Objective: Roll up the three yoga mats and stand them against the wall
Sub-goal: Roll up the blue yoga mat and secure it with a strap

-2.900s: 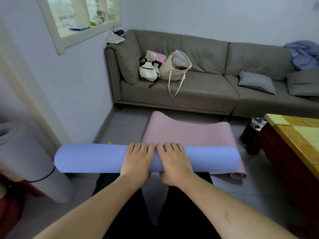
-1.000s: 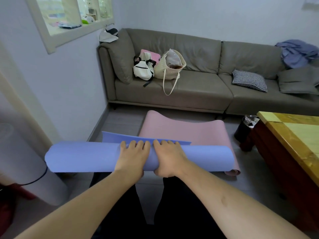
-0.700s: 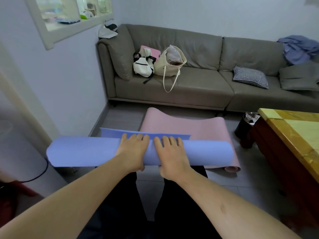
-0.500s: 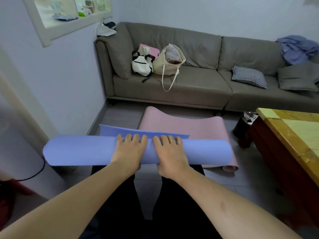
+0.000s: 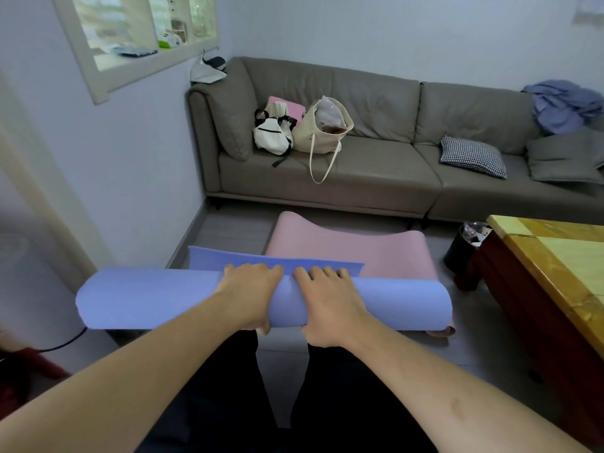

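Note:
A blue yoga mat [image 5: 157, 299] lies across in front of me as a thick roll, with a short loose end [image 5: 228, 258] sticking out flat beyond it. My left hand [image 5: 250, 294] and my right hand [image 5: 328, 300] grip the roll side by side at its middle, fingers over the top and thumbs underneath. Behind it a pink yoga mat [image 5: 356, 253] lies unrolled on the floor, its far end curled up. At the far left a grey rolled mat [image 5: 23, 276] stands upright by the wall, blurred.
A grey sofa [image 5: 376, 178] with bags [image 5: 307, 129] and cushions fills the back. A wooden table [image 5: 552, 266] stands at the right, with a black bin [image 5: 464, 246] beside it. The left wall [image 5: 137, 165] runs down to the tiled floor. My dark-trousered legs are below the roll.
A loose blue end has come into sight beyond the roll. My hands went from lying flat on top to wrapping round it, thumbs under.

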A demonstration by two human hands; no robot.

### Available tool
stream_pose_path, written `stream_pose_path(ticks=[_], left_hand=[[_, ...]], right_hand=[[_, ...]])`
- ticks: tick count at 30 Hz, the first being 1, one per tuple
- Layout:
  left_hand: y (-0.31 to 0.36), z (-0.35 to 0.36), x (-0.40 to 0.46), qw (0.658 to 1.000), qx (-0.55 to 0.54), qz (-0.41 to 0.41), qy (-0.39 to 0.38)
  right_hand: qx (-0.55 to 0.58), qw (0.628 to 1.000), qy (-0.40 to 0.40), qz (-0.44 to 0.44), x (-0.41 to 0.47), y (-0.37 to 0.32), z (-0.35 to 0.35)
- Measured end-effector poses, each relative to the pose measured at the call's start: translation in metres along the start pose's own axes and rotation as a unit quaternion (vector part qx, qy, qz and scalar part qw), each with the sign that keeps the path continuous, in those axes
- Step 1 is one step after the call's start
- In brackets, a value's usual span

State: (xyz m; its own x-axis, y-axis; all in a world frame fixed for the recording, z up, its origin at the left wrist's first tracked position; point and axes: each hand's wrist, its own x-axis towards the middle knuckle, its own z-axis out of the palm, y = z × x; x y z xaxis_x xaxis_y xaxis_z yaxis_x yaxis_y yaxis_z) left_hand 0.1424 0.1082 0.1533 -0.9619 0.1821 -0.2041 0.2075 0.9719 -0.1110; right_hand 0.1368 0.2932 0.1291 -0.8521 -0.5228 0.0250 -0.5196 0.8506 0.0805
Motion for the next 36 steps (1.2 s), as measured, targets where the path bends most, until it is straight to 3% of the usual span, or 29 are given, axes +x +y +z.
stream_pose_path(ticks=[10,12,17,25,32,36], left_hand=[[-0.004,-0.012,0.005,0.993,-0.049,0.006,-0.109],[-0.001,-0.006,0.003,0.995,-0.049,0.001,-0.09],[0.018,0.031,-0.012,0.996,0.056,-0.023,0.069],[0.006,0.022,0.001,0.999,-0.002,-0.005,0.049],[0.018,0.061,-0.009,0.985,0.044,-0.057,0.159],[0.014,0.045,0.001,0.992,0.034,-0.048,0.108]], right_hand=[[-0.027,0.998,-0.056,0.0,-0.007,-0.007,0.003],[-0.036,0.998,-0.053,0.008,-0.006,-0.007,0.007],[0.01,0.999,-0.044,0.006,0.008,0.0,0.004],[-0.033,0.999,0.03,0.007,-0.005,-0.006,0.024],[0.02,1.0,-0.019,0.009,0.016,0.002,0.015],[0.002,1.0,0.018,0.004,0.007,-0.003,0.022]])
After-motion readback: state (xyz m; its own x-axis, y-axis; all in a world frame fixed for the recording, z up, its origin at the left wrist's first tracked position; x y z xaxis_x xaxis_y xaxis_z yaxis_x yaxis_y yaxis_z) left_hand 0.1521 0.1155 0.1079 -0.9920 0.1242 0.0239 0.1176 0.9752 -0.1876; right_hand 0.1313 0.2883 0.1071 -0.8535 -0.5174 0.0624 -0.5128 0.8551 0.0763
